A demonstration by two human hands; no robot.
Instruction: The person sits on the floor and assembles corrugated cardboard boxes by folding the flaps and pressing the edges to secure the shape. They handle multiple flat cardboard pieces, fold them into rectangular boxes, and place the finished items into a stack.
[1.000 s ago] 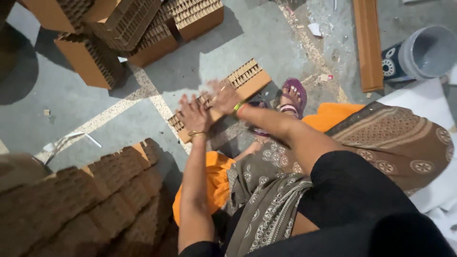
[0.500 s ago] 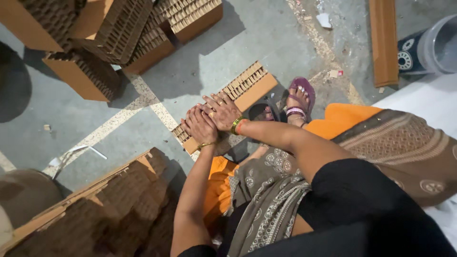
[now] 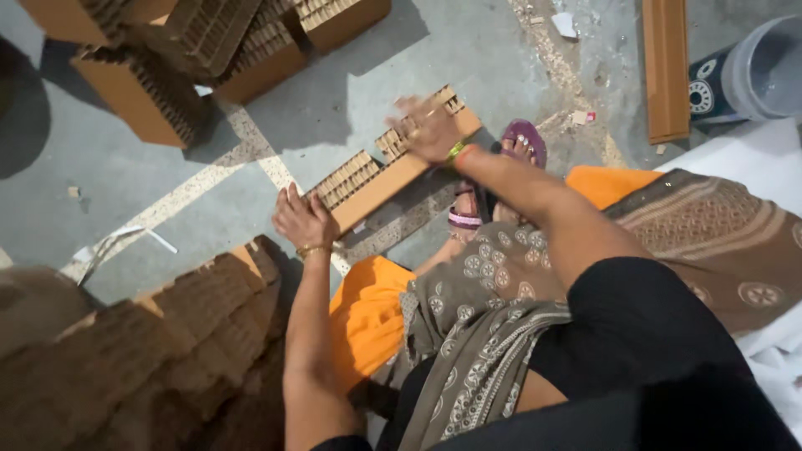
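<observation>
Left hand (image 3: 302, 221) and right hand (image 3: 430, 129) on honeycomb cardboard block (image 3: 393, 171)
</observation>
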